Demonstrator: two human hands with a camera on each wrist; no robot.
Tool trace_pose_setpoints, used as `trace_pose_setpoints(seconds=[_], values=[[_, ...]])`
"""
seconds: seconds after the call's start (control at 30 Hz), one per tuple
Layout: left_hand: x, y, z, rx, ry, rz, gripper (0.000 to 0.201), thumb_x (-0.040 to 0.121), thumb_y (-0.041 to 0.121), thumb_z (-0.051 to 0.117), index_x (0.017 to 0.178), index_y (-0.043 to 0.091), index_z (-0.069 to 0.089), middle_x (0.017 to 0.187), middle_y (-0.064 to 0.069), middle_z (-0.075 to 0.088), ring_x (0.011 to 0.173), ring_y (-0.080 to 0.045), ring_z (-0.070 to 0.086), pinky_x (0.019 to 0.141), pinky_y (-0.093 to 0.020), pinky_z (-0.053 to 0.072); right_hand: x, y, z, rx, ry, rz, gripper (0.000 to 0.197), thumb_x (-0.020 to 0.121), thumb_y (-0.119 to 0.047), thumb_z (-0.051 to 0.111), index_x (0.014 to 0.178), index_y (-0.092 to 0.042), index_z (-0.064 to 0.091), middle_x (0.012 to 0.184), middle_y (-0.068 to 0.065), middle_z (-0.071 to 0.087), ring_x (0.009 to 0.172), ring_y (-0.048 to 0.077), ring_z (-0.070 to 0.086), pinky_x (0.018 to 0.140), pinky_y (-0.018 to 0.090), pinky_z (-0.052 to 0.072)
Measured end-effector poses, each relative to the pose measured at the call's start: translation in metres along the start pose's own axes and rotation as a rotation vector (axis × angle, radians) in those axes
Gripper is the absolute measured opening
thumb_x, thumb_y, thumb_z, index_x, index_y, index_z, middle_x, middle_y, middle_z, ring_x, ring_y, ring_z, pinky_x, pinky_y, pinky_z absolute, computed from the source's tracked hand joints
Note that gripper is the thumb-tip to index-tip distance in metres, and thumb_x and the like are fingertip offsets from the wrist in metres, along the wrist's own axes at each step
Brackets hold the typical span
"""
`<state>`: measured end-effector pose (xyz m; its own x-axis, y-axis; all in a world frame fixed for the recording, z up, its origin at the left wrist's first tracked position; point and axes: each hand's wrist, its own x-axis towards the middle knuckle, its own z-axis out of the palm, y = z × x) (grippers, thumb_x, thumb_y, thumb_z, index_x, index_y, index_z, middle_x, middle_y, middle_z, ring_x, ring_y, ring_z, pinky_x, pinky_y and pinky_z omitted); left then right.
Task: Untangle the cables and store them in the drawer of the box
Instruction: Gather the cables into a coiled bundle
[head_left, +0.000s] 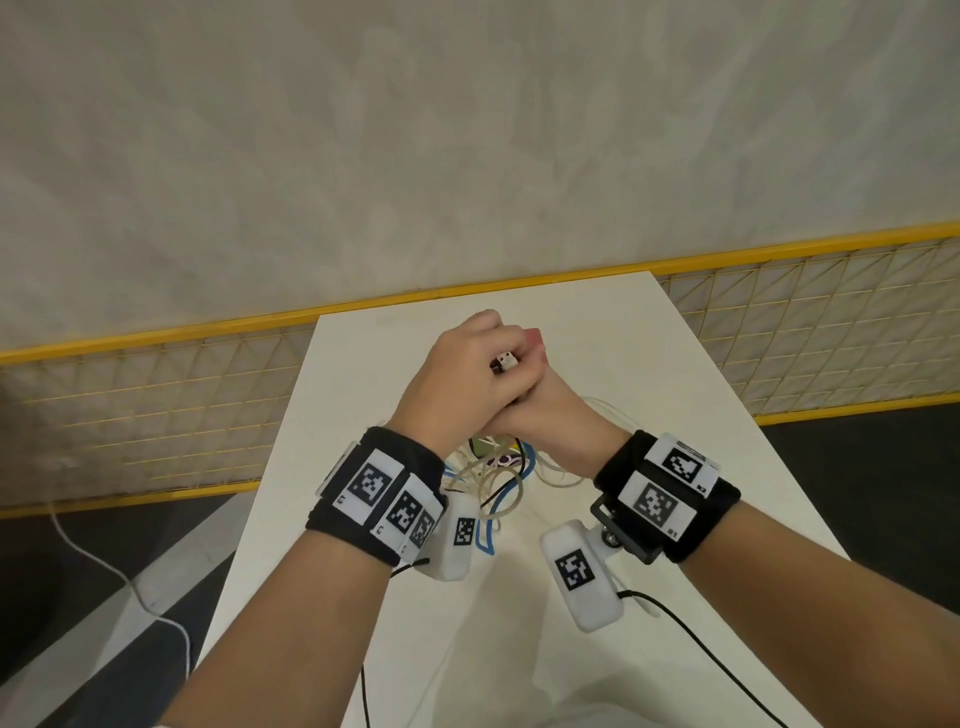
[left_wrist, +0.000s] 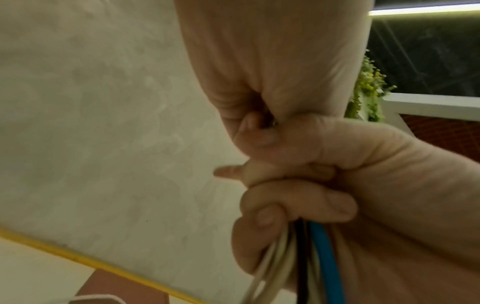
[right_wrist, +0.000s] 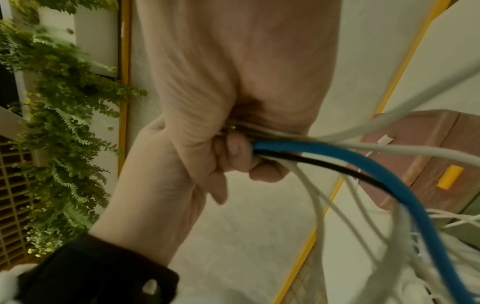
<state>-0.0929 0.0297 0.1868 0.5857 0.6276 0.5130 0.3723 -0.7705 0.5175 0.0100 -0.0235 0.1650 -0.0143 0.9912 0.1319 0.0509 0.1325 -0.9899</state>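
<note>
Both hands are clasped together above the white table (head_left: 649, 395). My left hand (head_left: 480, 358) grips the top of the cable bundle, and a small white connector (head_left: 505, 360) sticks out of its fist. My right hand (head_left: 537, 402) sits just under it, fingers curled round the same bundle (right_wrist: 306, 148). A thick blue cable (right_wrist: 384, 179), a black one (right_wrist: 337, 166) and several white ones (right_wrist: 415, 152) hang out of the fists in tangled loops (head_left: 493, 483) towards the table. A brown box (right_wrist: 420, 144) with a yellow handle (right_wrist: 450, 177) shows only in the right wrist view.
A yellow-framed wire fence (head_left: 156, 415) runs along the table's far and left sides, with a pale wall behind it. A white cord (head_left: 119, 571) lies on the dark floor at the left. Green plants (right_wrist: 59, 123) hang beside the fence.
</note>
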Motion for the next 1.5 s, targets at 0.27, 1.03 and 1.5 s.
trace_pose_setpoints(seconds=[0.27, 1.03, 1.5], values=[[0.002, -0.022, -0.027, -0.093, 0.194, -0.259, 0.035, 0.098, 0.039, 0.051, 0.075, 0.017, 0.065, 0.076, 0.008, 0.058, 0.075, -0.010, 0.055, 0.073, -0.028, 0.043, -0.015, 0.016, -0.012, -0.253, -0.054, -0.011, 0.044, 0.099, -0.030, 0.041, 0.110, 0.012, 0.050, 0.049, -0.016, 0.040, 0.047, 0.003, 0.040, 0.053, 0.024, 0.044], [-0.017, -0.023, 0.000, 0.268, 0.120, -0.203, 0.021, 0.103, 0.024, 0.035, 0.106, 0.018, 0.055, 0.045, 0.007, 0.040, 0.047, -0.026, 0.048, 0.054, -0.038, 0.042, -0.040, 0.068, -0.082, -0.895, -0.202, 0.006, 0.028, 0.079, -0.028, 0.064, 0.105, -0.027, 0.054, 0.081, -0.013, 0.063, 0.068, 0.008, 0.057, 0.083, 0.036, 0.050], [0.001, 0.004, 0.008, 0.326, 0.134, -0.224, 0.021, 0.103, 0.027, 0.035, 0.112, 0.019, 0.053, 0.051, 0.007, 0.046, 0.052, -0.026, 0.053, 0.052, -0.032, 0.031, -0.002, 0.037, -0.028, -0.377, 0.013, -0.054, 0.025, 0.094, -0.013, 0.053, 0.118, -0.017, 0.051, 0.076, -0.006, 0.060, 0.064, 0.007, 0.058, 0.063, 0.030, 0.053]])
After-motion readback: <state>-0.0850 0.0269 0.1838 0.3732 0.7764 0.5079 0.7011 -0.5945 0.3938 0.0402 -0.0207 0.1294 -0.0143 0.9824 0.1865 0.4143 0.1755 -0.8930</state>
